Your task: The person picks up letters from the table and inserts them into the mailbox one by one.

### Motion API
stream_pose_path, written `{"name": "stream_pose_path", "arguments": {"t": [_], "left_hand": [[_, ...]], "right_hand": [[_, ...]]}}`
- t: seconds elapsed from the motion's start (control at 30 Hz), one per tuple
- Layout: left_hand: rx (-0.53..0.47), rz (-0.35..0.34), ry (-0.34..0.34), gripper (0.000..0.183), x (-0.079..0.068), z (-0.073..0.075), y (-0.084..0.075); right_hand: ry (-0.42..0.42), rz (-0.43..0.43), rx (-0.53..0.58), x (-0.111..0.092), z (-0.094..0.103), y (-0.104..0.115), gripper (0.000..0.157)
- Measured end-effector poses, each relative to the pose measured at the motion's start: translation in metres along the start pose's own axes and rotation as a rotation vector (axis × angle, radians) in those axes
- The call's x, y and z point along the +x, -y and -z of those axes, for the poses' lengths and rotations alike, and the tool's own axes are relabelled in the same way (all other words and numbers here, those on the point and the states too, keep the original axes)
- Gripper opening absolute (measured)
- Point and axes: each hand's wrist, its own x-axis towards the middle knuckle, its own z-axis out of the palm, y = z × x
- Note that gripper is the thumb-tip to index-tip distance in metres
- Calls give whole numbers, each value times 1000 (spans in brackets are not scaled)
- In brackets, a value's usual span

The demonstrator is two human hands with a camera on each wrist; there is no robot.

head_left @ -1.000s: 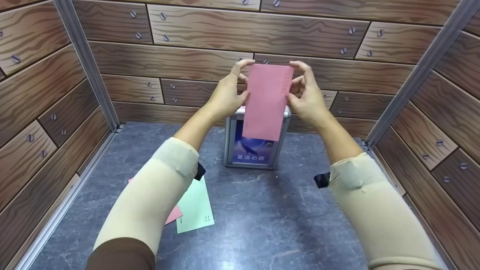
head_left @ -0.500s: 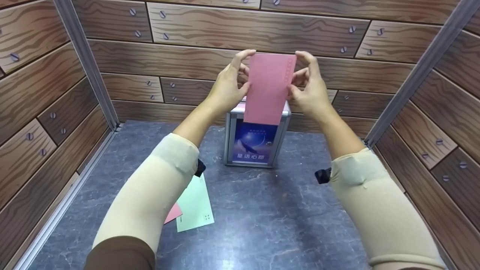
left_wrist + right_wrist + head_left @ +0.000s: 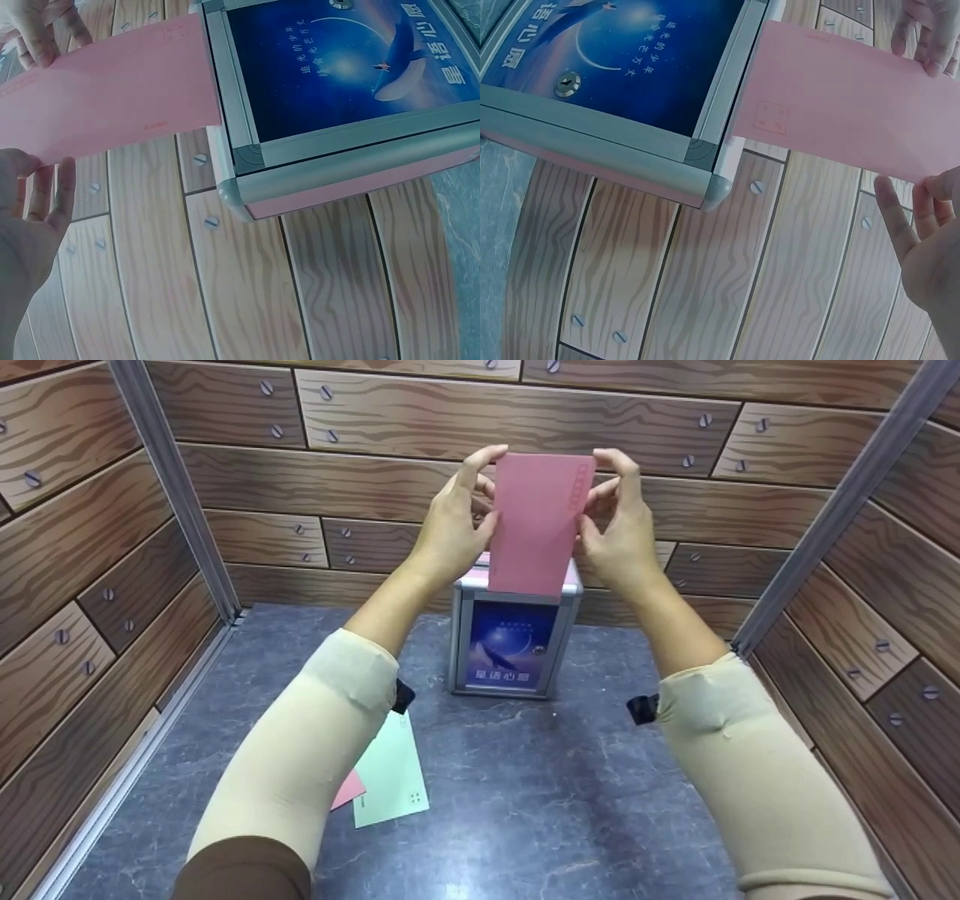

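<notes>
A pink envelope (image 3: 538, 521) stands upright in front of me, its short lower edge in front of or over the top of a metal-framed box (image 3: 501, 649) in the head view. My left hand (image 3: 454, 529) pinches its left side edge. On the opposite edge, my right hand (image 3: 621, 532) pinches it the same way, thumb facing me. Both wrist views show the envelope (image 3: 105, 94) close to the box's top rim; whether they touch I cannot tell. The box has a pink top, a blue front panel and a small round lock (image 3: 567, 84).
Left of centre on the grey marbled surface (image 3: 525, 795) lies a light green envelope (image 3: 394, 780), beside a pink paper corner (image 3: 349, 790) partly hidden by my left forearm. Wood-patterned walls (image 3: 517, 420) rise behind and at both sides.
Both hands have moved the pink envelope upward in the head view, so more of the box's blue front panel shows. Box and green envelope have stayed in place.
</notes>
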Motion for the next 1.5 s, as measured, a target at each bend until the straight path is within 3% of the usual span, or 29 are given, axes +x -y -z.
{"name": "stream_pose_path", "arguments": {"t": [0.43,0.73,1.0,1.5], "left_hand": [[49,-133,-96,62,0,-3,4],[52,-200,-123,57,-3,-13,17],[50,-173,-125,60,-4,-16,25],[37,-89,-79,61,-10,-36,56]], "right_hand": [[-95,121,-72,5,-9,1,61],[-115,101,-81,4,-16,-11,54],[-110,85,-72,3,-22,-17,55],[-69,-83,-39,-16,-38,-44,59]]}}
